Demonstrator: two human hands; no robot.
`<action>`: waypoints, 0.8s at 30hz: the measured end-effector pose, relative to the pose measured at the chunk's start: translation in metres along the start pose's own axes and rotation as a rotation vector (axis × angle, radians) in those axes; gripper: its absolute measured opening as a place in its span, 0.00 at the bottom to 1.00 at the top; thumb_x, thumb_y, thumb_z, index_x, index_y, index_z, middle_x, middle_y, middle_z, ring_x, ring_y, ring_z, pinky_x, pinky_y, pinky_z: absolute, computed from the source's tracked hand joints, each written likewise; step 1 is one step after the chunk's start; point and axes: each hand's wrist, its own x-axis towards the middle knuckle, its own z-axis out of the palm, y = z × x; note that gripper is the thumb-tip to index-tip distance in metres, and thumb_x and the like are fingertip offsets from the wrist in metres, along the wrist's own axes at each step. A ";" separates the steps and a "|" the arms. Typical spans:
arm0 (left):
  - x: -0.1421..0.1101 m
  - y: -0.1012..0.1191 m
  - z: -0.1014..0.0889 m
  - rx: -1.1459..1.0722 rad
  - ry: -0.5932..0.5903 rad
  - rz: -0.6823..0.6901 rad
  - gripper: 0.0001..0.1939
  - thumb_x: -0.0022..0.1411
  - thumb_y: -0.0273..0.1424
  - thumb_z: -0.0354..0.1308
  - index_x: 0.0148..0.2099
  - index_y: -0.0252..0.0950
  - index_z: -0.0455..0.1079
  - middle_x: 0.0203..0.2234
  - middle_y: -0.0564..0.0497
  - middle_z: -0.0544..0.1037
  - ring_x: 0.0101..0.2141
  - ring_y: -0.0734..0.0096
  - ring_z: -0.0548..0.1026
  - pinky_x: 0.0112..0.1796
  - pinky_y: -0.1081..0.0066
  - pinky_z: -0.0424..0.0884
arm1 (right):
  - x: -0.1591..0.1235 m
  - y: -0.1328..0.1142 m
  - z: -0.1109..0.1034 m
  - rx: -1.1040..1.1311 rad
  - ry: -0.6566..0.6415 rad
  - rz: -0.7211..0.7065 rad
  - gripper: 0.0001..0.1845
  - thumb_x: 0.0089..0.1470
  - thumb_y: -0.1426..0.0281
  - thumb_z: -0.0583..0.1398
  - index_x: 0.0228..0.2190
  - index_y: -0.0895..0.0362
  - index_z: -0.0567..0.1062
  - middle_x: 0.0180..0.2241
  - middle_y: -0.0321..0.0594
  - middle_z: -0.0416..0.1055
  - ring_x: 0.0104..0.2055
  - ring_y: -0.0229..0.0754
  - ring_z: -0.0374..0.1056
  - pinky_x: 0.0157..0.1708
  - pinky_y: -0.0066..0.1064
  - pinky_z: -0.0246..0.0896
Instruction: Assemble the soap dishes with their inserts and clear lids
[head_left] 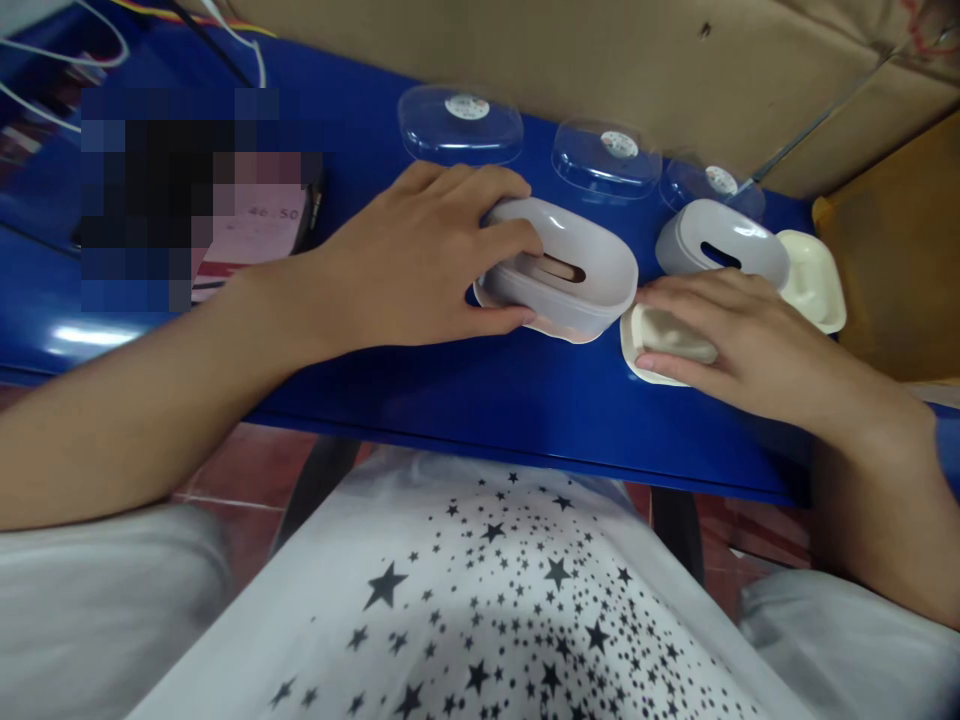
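Observation:
My left hand [442,260] grips the near-left wall of a pale grey oval plastic box [600,235], its thumb outside and fingers over the rim. An oblong slot in the box's floor shows something beige through it. My right hand [735,335] is closed over a small cream plastic tray [652,365] on the blue table, just right of the box. Behind this hand stands a second pale grey slotted box [754,245]. Another cream tray [821,290] lies at its right.
Clear plastic lids with round stickers [467,107] lie along the back of the blue table [465,390]. At left are a phone with a pink screen [259,225] and white cables [112,55]. Cardboard [600,60] walls off the back, and a wooden panel [892,280] the right.

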 end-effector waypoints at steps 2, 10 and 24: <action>0.000 0.000 0.000 0.011 0.005 0.003 0.34 0.74 0.56 0.47 0.74 0.48 0.66 0.78 0.52 0.57 0.72 0.36 0.58 0.70 0.35 0.49 | 0.000 0.000 0.001 0.000 0.000 0.003 0.31 0.72 0.49 0.58 0.66 0.55 0.71 0.62 0.54 0.75 0.65 0.64 0.69 0.63 0.58 0.63; 0.002 -0.001 0.000 0.014 -0.002 -0.005 0.34 0.72 0.57 0.50 0.74 0.53 0.66 0.76 0.54 0.59 0.72 0.35 0.60 0.70 0.35 0.53 | 0.002 0.002 0.002 0.003 0.002 -0.027 0.29 0.73 0.50 0.57 0.65 0.54 0.71 0.61 0.52 0.75 0.64 0.63 0.68 0.64 0.55 0.62; 0.000 -0.001 0.001 -0.045 -0.050 -0.011 0.37 0.74 0.57 0.46 0.80 0.54 0.55 0.78 0.56 0.55 0.73 0.30 0.56 0.70 0.31 0.49 | 0.002 0.001 0.004 0.018 -0.009 -0.015 0.30 0.73 0.51 0.57 0.66 0.55 0.71 0.62 0.54 0.74 0.66 0.63 0.66 0.66 0.56 0.61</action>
